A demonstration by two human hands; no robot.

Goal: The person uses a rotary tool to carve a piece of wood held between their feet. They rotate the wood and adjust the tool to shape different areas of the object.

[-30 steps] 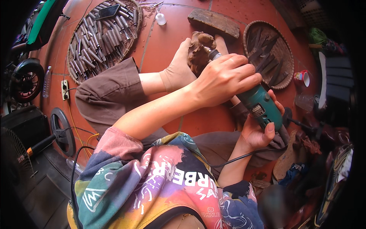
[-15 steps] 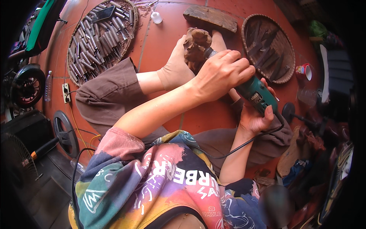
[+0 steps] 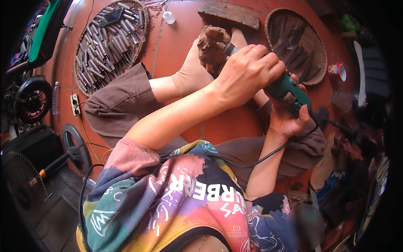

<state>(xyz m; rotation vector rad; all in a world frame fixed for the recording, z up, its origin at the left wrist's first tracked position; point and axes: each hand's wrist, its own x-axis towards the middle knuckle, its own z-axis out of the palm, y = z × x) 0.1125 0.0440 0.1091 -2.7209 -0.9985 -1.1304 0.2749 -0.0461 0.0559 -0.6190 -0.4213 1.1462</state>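
My left hand point(image 3: 247, 73) is wrapped from above around the front of a green die grinder point(image 3: 290, 93). Under its rear body, my right hand point(image 3: 285, 122) cups the casing, thumb up along the side. The grinder's collar points up and left at a brown carved wood piece point(image 3: 213, 48), and its tip meets or nearly meets the wood; the exact contact is too small to tell. My bare feet point(image 3: 189, 77) clamp the carving between them on the floor. A black cord point(image 3: 268, 155) runs from the grinder across my lap.
A wooden block point(image 3: 228, 16) lies beyond the feet. Left of it stands a round basket point(image 3: 145, 38) of chisels; at right, another basket point(image 3: 323, 54) holds dark flat tools. A red cup point(image 3: 337, 72), a small white bottle point(image 3: 168, 17) and a power strip point(image 3: 75, 104) sit around me.
Both hands and the grinder have shifted slightly right in the picture, while the carving sits a little higher and looks somewhat turned. The grip on the grinder stays the same.
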